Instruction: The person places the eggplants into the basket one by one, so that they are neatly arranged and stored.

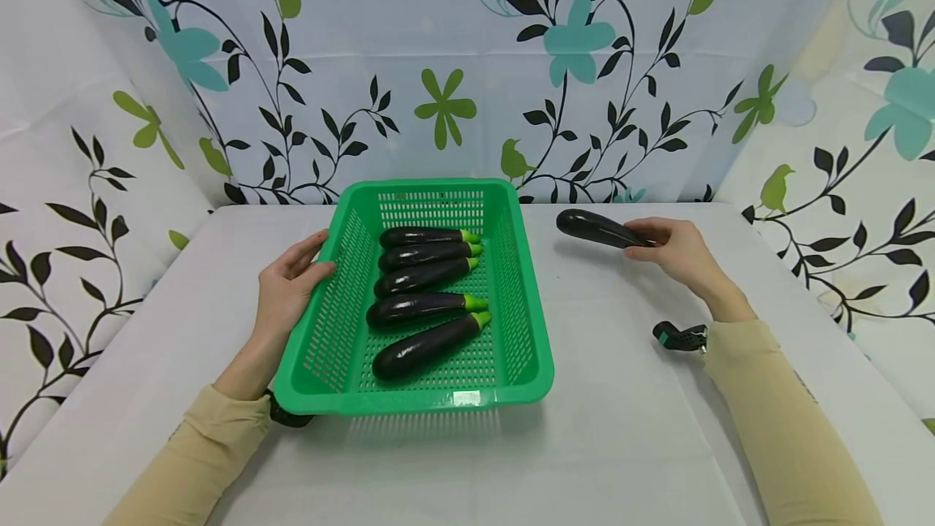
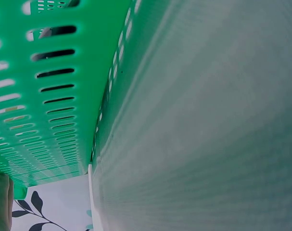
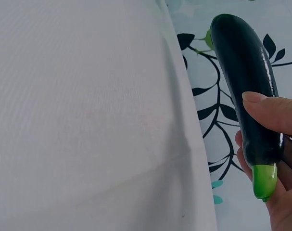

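My left hand [image 1: 292, 286] grips the left rim of a green plastic basket [image 1: 536, 331], thumb over the edge. Inside, several dark purple eggplants [image 1: 424, 274] with bright green stems lie side by side, stems toward the right. In the left wrist view the slotted basket wall [image 2: 64, 110] fills the left part, and only some fingers [image 2: 1, 202] show at the corner. To the right of the basket, my right hand [image 1: 675, 254] holds one more eggplant [image 1: 590, 227] near its stem end, above the table. The right wrist view shows the thumb [image 3: 271, 113] across this eggplant [image 3: 242, 67], its green stem pointing down.
A white cloth-covered table [image 1: 606, 428] lies under the basket. Behind it and at both sides hang curtains [image 1: 453, 39] printed with leaves, flowers and birds. Black wrist-worn devices show at both cuffs, the right one [image 1: 679, 337] sticking out beside the sleeve.
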Tool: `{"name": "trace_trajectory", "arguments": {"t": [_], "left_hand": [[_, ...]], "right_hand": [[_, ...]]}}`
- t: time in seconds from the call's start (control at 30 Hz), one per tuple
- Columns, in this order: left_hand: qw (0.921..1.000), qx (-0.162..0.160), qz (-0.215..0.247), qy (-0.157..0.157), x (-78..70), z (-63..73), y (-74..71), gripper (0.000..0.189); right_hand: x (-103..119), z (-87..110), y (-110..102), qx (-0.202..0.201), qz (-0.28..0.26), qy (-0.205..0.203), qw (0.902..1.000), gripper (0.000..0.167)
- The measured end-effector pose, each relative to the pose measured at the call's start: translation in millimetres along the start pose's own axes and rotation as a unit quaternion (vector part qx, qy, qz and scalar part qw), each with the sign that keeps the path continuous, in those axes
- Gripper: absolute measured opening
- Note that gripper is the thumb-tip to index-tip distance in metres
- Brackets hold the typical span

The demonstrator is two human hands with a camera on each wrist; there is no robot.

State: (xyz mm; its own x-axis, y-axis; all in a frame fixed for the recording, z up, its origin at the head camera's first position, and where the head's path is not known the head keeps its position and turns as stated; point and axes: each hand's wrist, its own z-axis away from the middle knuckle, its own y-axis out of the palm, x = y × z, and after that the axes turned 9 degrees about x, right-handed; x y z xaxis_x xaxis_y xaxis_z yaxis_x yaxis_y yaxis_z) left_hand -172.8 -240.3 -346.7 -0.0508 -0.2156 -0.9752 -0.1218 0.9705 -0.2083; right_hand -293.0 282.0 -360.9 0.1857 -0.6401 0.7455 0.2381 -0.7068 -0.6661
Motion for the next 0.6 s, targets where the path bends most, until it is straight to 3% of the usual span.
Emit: {"name": "trace_trajectory", "arguments": {"t": [0.6], "left_hand": [[0.9999,0.000,-0.003,0.012,0.0,0.5,0.9,0.053]], "right_hand": [[43,10.4,1,0.003,0.010,-0.039,0.9992,0.054]]}}
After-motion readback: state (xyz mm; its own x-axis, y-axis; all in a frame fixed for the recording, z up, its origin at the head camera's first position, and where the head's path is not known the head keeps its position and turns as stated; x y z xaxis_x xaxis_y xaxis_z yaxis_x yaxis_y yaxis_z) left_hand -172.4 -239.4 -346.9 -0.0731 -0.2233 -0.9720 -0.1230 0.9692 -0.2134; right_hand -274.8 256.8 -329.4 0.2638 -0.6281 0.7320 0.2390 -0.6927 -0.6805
